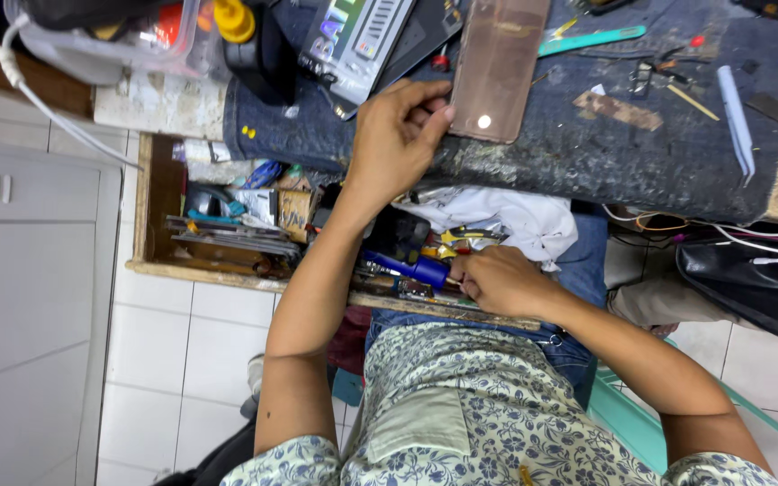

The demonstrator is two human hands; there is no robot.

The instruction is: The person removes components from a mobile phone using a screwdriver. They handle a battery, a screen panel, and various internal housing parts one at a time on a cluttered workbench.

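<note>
A person's left hand (395,135) pinches the brown phone back cover (495,67) steady on the bench (587,153) while the right hand (502,281), fingers curled, grips a blue-handled tool (407,267) in the open drawer (150,202).

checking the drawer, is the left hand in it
No, the left hand rests at the phone on the bench.

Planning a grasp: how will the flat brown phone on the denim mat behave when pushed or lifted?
The phone looks rigid, thin and glossy, so probably slippery to pinch. It lies flat on the denim mat, so unlikely to roll or tip. The left hand touches its edge.
</note>
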